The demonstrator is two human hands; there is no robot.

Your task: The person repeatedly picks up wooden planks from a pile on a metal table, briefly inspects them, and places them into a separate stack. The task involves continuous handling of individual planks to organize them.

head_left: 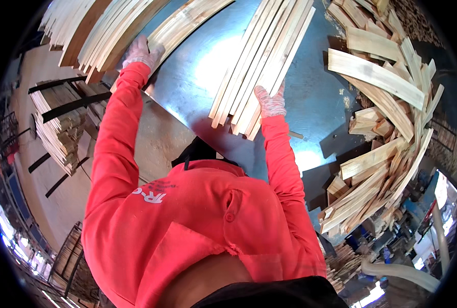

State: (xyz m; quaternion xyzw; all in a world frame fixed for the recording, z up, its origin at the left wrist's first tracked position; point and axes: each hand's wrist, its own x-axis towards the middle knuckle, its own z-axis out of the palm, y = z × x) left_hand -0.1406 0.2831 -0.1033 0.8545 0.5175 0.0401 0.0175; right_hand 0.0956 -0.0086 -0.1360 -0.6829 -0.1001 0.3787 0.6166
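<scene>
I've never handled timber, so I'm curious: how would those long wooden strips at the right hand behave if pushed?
The wooden strips would probably slide easily, since the tabletop looks smooth and shiny. They may shift separately: their ends near the right hand are uneven, and no tie shows. Their flat faces make rolling unlikely.

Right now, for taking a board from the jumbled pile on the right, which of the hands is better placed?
Probably the right hand. Although it touches the middle strips, it is nearer the jumbled pile. The left hand is farther away, by a board on the left.
</scene>
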